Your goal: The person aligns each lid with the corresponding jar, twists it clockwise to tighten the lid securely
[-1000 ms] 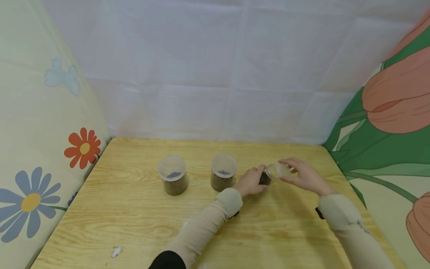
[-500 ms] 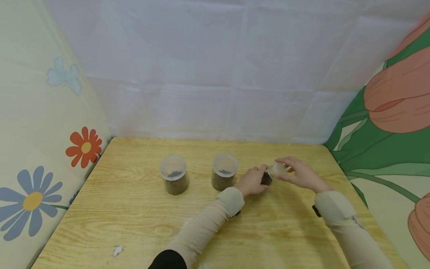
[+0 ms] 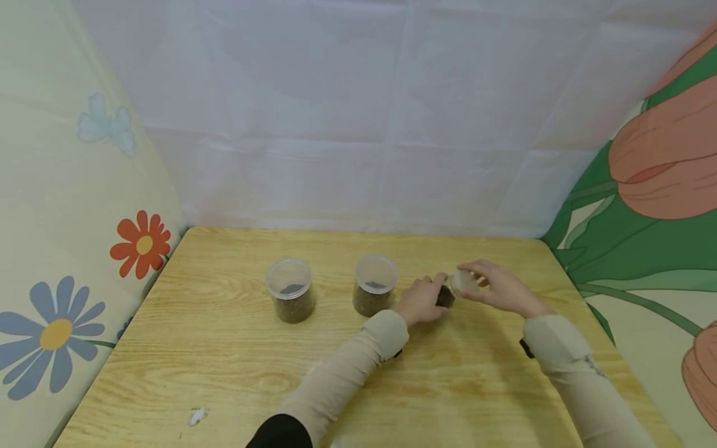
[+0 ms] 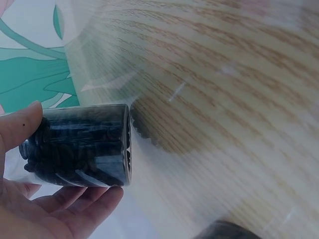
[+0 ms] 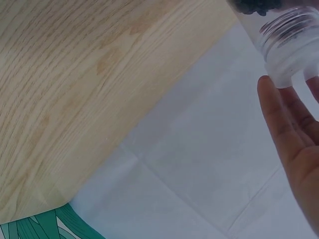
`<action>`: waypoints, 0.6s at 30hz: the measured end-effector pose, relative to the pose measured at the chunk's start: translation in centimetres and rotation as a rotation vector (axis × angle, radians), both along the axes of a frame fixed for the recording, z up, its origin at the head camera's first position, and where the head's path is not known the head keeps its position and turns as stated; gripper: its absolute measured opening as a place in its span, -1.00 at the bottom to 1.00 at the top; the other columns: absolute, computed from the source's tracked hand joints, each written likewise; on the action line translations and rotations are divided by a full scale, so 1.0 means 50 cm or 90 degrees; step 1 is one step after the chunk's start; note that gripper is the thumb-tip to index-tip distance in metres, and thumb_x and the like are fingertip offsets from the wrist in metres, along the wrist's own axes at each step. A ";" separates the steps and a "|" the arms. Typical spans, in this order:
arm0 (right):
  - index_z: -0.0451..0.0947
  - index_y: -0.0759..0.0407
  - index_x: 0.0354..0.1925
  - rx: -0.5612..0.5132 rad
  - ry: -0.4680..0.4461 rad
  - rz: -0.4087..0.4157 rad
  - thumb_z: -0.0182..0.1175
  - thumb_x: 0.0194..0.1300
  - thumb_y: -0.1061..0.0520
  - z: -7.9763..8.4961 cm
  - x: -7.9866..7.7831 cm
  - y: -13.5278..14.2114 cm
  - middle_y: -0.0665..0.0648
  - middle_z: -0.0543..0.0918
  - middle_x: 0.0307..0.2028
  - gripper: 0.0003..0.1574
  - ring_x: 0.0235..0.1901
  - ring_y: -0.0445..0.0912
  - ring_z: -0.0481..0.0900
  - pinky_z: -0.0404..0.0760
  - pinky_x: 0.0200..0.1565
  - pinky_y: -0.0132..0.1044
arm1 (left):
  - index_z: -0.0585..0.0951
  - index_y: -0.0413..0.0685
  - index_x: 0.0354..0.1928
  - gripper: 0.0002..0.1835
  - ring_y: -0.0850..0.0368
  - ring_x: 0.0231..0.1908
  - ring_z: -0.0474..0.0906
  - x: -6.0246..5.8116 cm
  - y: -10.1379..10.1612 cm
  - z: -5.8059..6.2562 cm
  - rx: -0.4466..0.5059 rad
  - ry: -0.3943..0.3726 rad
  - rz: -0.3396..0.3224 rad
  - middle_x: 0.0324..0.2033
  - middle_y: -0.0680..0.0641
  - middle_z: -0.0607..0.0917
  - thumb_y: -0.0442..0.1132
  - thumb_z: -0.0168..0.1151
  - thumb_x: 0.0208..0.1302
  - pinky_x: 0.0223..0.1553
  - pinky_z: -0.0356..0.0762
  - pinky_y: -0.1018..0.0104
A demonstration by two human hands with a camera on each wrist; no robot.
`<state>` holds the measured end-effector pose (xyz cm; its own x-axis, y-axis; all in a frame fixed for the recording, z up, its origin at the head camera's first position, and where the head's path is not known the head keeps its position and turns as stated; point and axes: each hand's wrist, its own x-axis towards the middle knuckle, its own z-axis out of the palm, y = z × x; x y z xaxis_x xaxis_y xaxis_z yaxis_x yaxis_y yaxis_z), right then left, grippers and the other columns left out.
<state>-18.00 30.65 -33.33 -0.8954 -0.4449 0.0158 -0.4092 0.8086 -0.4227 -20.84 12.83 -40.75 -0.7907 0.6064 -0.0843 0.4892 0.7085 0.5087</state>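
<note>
My left hand grips a clear jar of dark, seed-like pieces around its side. Thumb and fingers lie on opposite sides of it in the left wrist view. The jar is tilted, with its mouth toward my right hand. Between its thumb and fingers the right hand pinches a clear screw lid at the jar's mouth. Whether the threads have caught, I cannot tell. To the left, two clear jars stand upright, a near one and a farther one, both partly filled with brownish contents.
The wooden table runs back to a white cloth. Flower-printed cloths hang on the left and right. A small white patch marks the tabletop at front left.
My right hand has moved slightly left, bringing the lid from just apart up against the mouth of the jar. The left hand keeps its hold, and the two standing jars stay put.
</note>
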 end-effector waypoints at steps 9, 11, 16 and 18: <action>0.34 0.34 0.17 0.015 -0.016 -0.001 0.24 0.17 0.09 -0.006 -0.007 -0.005 0.33 0.47 0.01 -0.35 -0.16 0.09 0.48 0.54 -0.21 -0.06 | 0.13 0.18 0.34 -0.27 0.04 0.06 0.38 -0.001 -0.002 0.000 0.003 0.003 -0.004 0.12 -0.06 0.41 0.03 0.21 0.17 -0.18 0.50 0.13; 0.34 0.35 0.16 0.022 -0.014 -0.010 0.23 0.18 0.07 -0.008 -0.009 -0.006 0.33 0.48 -0.01 -0.35 -0.18 0.08 0.49 0.55 -0.25 -0.09 | 0.13 0.17 0.34 -0.27 0.03 0.07 0.38 -0.001 -0.002 0.000 0.004 0.003 -0.005 0.12 -0.07 0.41 0.03 0.20 0.18 -0.17 0.49 0.13; 0.35 0.40 0.14 0.045 -0.015 -0.048 0.15 0.24 -0.09 -0.011 -0.013 -0.012 0.32 0.52 -0.09 -0.29 -0.28 0.02 0.52 0.53 -0.34 -0.14 | 0.14 0.16 0.34 -0.27 0.04 0.07 0.38 -0.001 -0.003 0.004 0.008 -0.003 0.001 0.12 -0.07 0.41 0.03 0.21 0.17 -0.16 0.49 0.15; 0.33 0.44 0.14 0.054 -0.023 -0.062 0.08 0.27 -0.15 -0.009 -0.014 -0.015 0.33 0.53 -0.13 -0.25 -0.31 0.02 0.53 0.52 -0.35 -0.13 | 0.14 0.17 0.34 -0.27 0.05 0.07 0.38 -0.001 -0.003 0.005 0.007 -0.005 0.005 0.12 -0.07 0.41 0.03 0.21 0.16 -0.16 0.49 0.16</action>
<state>-18.71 29.90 -33.77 -0.9340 -0.3538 -0.0506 -0.3127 0.8775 -0.3637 -20.88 12.70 -40.51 -0.7950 0.6007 -0.0845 0.4789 0.7069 0.5205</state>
